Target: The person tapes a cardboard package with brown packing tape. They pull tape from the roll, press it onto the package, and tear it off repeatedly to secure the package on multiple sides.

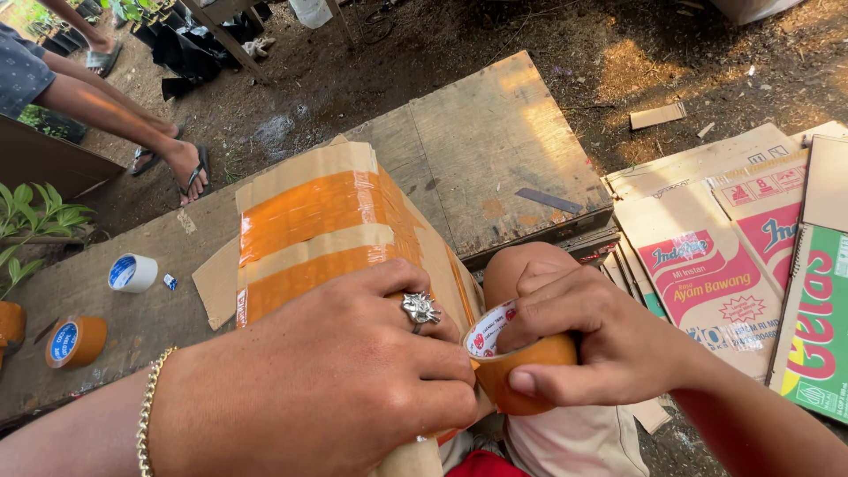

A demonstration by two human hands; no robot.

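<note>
Left hand (336,389) nearest to the lens, laid flat and heavy on the cardboard parcel (318,221), fingers close together and bent over its near edge, pressing, not pinching. Silver ring (421,308) on one finger, gold chain bracelet (148,415) at the wrist. Just beside, touching the left fingertips: right hand (601,344), closed around a roll of brown tape (521,367), thumb on the outer face, other fingers over the top of the roll. Roll held against the near corner of the parcel, above a bare knee (521,265).

Parcel already banded with several glossy brown strips, standing on a worn wooden board (495,132). Judged step: laying one more strip, its start pinned under the left hand. Next move, as a judgement only: needs steady pressure from the left hand and an even pull of the roll, so that the strip lies without wrinkles.

Further out on the board, at the left: a white roll (132,273) and another brown roll (76,342). At the right, flattened printed cartons (707,265) on the soil. Top left, sandalled feet (181,168) of another person.

Hidden or unclear: free end of the tape under the left fingers; near face of the parcel; bottom of the parcel; both forearms cut by the frame.
</note>
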